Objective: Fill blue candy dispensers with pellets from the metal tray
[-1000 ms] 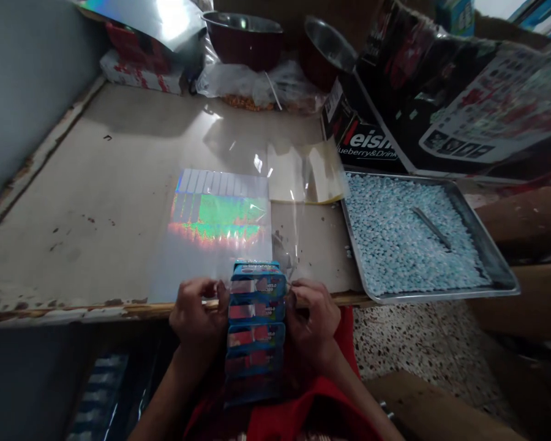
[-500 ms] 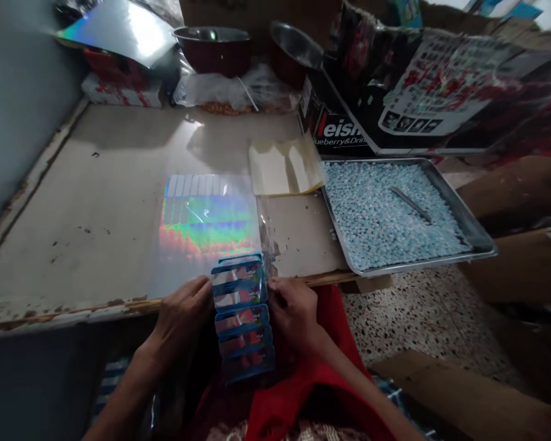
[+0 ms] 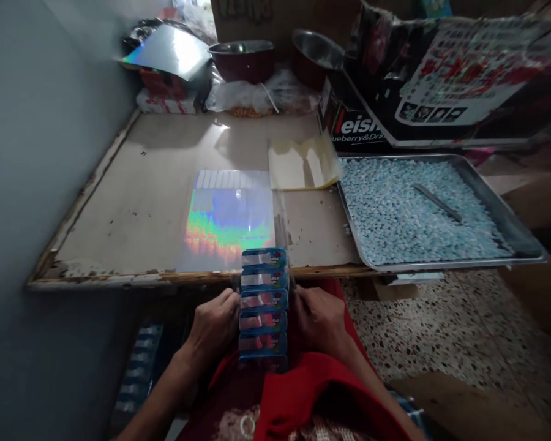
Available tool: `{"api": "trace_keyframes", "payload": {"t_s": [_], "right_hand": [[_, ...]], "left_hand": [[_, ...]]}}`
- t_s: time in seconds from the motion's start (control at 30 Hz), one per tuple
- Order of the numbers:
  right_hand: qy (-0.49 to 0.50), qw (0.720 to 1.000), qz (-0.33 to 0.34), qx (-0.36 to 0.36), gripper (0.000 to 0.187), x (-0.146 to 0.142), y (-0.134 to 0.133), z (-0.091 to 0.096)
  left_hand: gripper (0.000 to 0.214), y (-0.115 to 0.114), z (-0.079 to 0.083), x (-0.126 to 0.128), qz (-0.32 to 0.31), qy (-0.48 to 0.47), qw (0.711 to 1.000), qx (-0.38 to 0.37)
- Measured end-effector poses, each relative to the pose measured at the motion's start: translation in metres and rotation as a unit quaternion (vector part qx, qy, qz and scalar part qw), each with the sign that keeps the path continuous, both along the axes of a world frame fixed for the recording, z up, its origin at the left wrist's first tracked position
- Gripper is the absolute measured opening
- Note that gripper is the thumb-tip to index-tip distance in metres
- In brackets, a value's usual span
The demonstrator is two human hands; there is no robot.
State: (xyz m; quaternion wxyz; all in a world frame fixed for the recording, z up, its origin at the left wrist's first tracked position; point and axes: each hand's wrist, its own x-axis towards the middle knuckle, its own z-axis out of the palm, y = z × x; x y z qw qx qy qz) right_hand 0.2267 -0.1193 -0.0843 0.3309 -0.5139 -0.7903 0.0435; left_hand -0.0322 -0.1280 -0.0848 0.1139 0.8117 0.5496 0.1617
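Observation:
A column of several small blue packs (image 3: 263, 300) with printed labels runs from the table's front edge down toward my lap. Clear plastic (image 3: 282, 229) shows around the column's upper end and along its sides. On the left side my left hand (image 3: 215, 321) is closed, its fingertips pinching the plastic edge beside the packs. My right hand (image 3: 322, 313) is closed in the same way on the right side, its fingers slightly blurred. Just beyond the packs lies a shiny holographic sheet (image 3: 232, 214) with a row of pale strips along its top.
A metal tray (image 3: 445, 266) of pale blue pieces, with a thin metal strip (image 3: 437, 202) on them, sits at the right. Behind are a yellowish sheet (image 3: 303, 164), a black carton (image 3: 353, 125), two bowls (image 3: 242, 61) and plastic bags (image 3: 239, 97). A wall (image 3: 50, 153) stands left.
The view has swung left, so everything appears further right. The column of packs looks straighter and sits lower against the table edge, with both hands still at its sides.

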Motion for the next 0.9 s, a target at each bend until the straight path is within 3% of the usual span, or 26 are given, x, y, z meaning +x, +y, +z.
{"api": "trace_keyframes", "payload": {"t_s": [0.1,0.2,0.37,0.47,0.53,0.57,0.63,0.7,0.77,0.83,0.9], "right_hand": [[-0.034,0.998,0.019,0.054,0.023,0.004,-0.018,-0.015],[-0.022,0.996,0.057,0.063,0.039,0.014,-0.04,-0.031],[0.004,0.989,0.145,-0.035,0.052,0.04,-0.073,-0.042],[0.026,0.984,0.155,-0.08,0.042,0.044,-0.082,-0.042],[0.114,0.97,0.121,-0.179,0.02,0.04,-0.084,-0.043],[0.169,0.949,0.102,-0.247,0.02,0.037,-0.084,-0.043],[0.243,0.898,0.087,-0.356,0.056,0.028,-0.081,-0.04],[0.251,0.888,0.098,-0.373,0.076,0.018,-0.074,-0.034],[0.211,0.929,0.1,-0.286,0.074,0.006,-0.062,-0.026],[0.149,0.972,0.073,-0.167,0.065,-0.005,-0.049,-0.018],[0.091,0.992,0.034,-0.081,0.06,-0.013,-0.039,-0.014]], "left_hand": [[0.026,-0.02,-0.009,-0.002,0.0,-0.02,1.0,-0.012],[0.027,-0.039,-0.015,-0.009,-0.061,-0.06,0.996,-0.026],[0.028,-0.069,-0.011,-0.023,-0.155,-0.13,0.971,-0.124],[0.029,-0.077,-0.005,-0.012,-0.065,-0.246,0.935,-0.248],[0.043,-0.079,-0.001,0.004,0.051,-0.37,0.875,-0.308],[0.058,-0.079,0.001,0.012,0.108,-0.424,0.839,-0.323],[0.087,-0.077,0.007,0.028,0.191,-0.491,0.783,-0.332],[0.092,-0.07,0.016,0.039,0.23,-0.504,0.761,-0.336],[0.077,-0.06,0.024,0.044,0.234,-0.482,0.776,-0.332],[0.063,-0.05,0.028,0.046,0.228,-0.423,0.827,-0.291],[0.061,-0.042,0.025,0.046,0.231,-0.345,0.886,-0.207]]}}
